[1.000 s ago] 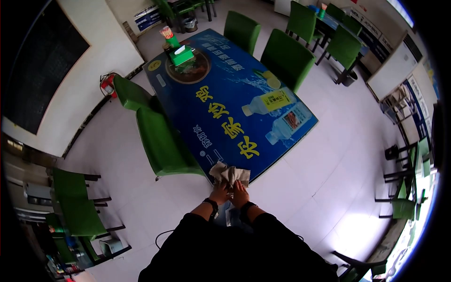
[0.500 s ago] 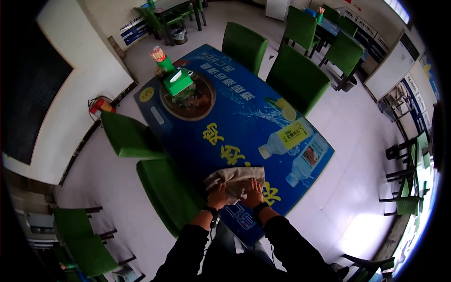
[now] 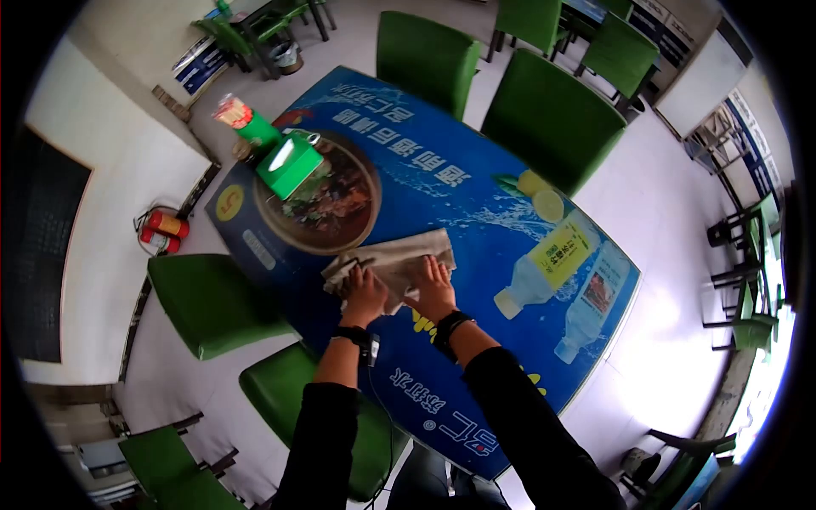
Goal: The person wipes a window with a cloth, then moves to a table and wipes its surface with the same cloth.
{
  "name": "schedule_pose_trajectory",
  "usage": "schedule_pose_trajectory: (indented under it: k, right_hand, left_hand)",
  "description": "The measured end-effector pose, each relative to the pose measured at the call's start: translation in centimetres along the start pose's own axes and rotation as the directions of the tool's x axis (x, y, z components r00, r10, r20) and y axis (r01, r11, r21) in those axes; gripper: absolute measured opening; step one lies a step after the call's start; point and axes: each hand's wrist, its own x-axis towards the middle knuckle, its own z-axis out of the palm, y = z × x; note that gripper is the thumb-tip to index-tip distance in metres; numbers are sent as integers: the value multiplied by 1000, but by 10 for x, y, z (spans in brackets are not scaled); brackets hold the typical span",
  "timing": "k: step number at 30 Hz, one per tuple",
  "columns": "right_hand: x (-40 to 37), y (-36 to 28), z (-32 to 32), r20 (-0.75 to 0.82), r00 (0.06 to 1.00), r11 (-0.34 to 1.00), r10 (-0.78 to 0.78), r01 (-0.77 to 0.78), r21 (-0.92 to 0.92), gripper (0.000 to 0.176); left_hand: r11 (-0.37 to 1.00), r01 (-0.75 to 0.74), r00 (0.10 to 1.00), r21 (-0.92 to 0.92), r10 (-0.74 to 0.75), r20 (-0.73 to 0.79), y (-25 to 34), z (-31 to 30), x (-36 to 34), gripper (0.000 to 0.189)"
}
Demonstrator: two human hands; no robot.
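Note:
A beige cloth (image 3: 398, 257) lies folded and creased on the blue printed table (image 3: 476, 374). My left hand (image 3: 364, 297) presses on the cloth's left part, its fingers lying over the fabric. On the right part rests my right hand (image 3: 432, 291), fingers stretched forward and thumb pointing inward. Both palms face down, and the cloth hides the tabletop beneath. Beyond the left hand, a green tissue box (image 3: 289, 167) stands on the table beside a green holder (image 3: 257, 129) filled with sticks. A small dark jar (image 3: 245, 151) sits close to them.
Green chairs (image 3: 552, 119) line the far side of the table, and others (image 3: 212, 302) stand at the left. Red fire extinguishers (image 3: 163, 229) are by the left wall. Further tables and chairs stand behind and along the right. A cable (image 3: 391, 425) hangs from my left wrist.
Both hands and the cloth have moved forward across the table, away from my body. The view has shifted, so the table fills more of it.

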Motion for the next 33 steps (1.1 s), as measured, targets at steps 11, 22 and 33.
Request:
schedule_pose_trajectory:
  k: [11,22,33]
  right_hand:
    - [-44,84,-35,-219,920,942,326,-337,-12,71]
    - [-305,108,-4,-313,805,839,504,-543,-46,61]
    - [-477,-36,136,-37,844,752,535,-456,476,20]
  left_hand:
    - [979,-165,986,122,167,-11,131,18,65,76]
    - [691,-719,693,75,706,143,231,141,-89,76]
    - [555,-831,550,21,818,169,149,245,-315,21]
